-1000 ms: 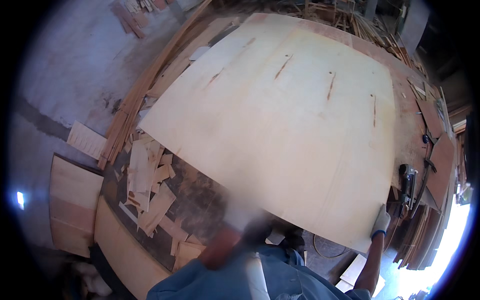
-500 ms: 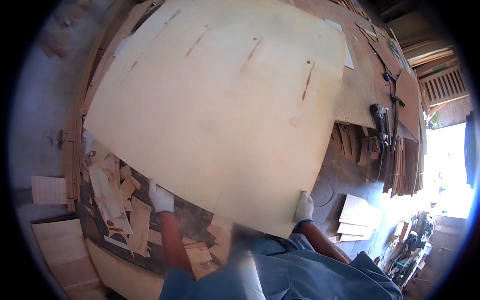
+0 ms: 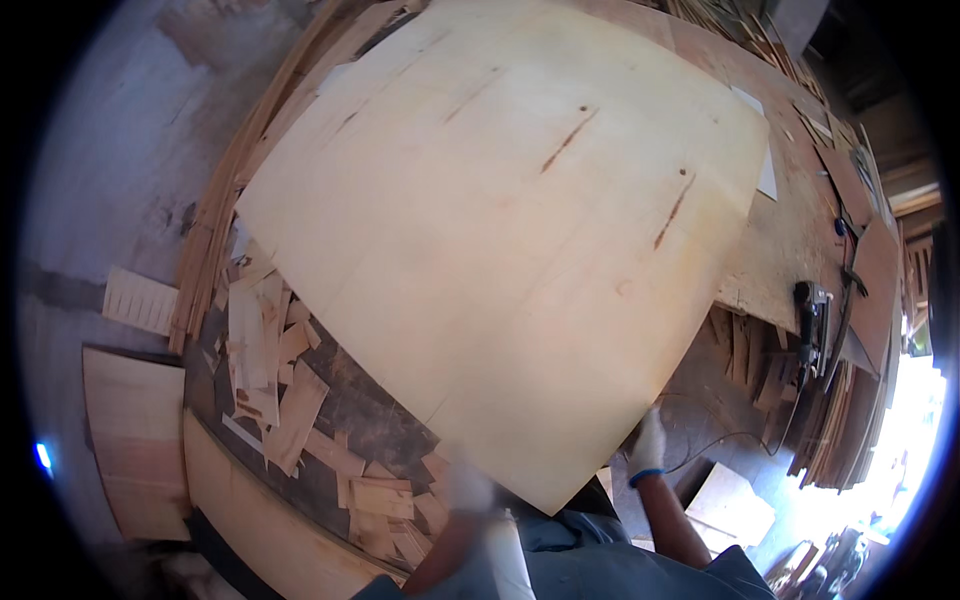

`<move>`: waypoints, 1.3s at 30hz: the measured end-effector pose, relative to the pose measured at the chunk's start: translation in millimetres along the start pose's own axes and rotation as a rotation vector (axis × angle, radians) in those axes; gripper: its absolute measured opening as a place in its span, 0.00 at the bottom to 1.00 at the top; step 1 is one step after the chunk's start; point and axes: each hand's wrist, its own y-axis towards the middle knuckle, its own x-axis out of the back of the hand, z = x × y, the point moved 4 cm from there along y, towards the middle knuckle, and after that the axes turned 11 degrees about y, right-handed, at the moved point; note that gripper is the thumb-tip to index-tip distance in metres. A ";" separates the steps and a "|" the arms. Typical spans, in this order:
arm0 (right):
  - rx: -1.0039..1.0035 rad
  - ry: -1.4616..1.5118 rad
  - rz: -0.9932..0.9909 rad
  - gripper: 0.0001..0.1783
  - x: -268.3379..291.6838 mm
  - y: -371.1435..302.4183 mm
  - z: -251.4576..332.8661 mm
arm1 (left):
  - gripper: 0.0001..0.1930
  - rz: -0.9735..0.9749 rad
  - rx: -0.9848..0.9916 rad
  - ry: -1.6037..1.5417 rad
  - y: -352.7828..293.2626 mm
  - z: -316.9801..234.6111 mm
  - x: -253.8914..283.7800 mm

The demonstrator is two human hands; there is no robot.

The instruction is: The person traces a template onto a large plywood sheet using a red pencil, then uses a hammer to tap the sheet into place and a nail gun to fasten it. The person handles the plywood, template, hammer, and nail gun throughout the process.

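A large pale plywood sheet (image 3: pixel 480 230) with dark knot streaks spreads over the workbench, its nearest corner close to my body. My right hand (image 3: pixel 648 445), in a white glove with a blue cuff, grips the sheet's right edge not far from that corner; its fingers are partly hidden. Beside the near left edge is my left hand (image 3: pixel 470 485), also white-gloved and smeared by motion. Whether it touches the sheet does not show.
Wood offcuts (image 3: pixel 295 415) litter the floor at left. A black power tool (image 3: pixel 811 325) with a cord lies at the workbench's (image 3: pixel 755 285) right edge. Brown boards (image 3: pixel 875 290) stand beyond it. Pale panels (image 3: pixel 135 440) lean at far left, and more boards (image 3: pixel 730 505) lie at lower right.
My left hand has slid along the near edge toward the sheet's near corner. The view has turned, so the sheet sits further right and more slanted. My right hand stays at the right edge.
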 end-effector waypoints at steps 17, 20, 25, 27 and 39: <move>0.144 0.056 -0.172 0.42 -52.1 152.1 132.3 | 0.32 -0.201 0.307 -0.410 -39.8 -27.1 -70.1; 0.107 0.127 -0.212 0.43 -59.4 149.1 131.9 | 0.31 -0.223 0.319 -0.377 -39.1 -17.4 -72.5; 0.341 -0.165 -0.157 0.44 -25.5 171.5 86.7 | 0.29 -0.331 0.271 -0.307 -4.6 -6.9 -58.7; 0.383 -0.277 -0.162 0.44 -10.0 165.9 56.0 | 0.28 -0.409 0.242 -0.254 16.5 0.4 -45.2; 0.026 -0.091 0.307 0.38 -70.2 -0.2 9.3 | 0.24 -0.772 0.112 0.727 81.3 102.3 146.7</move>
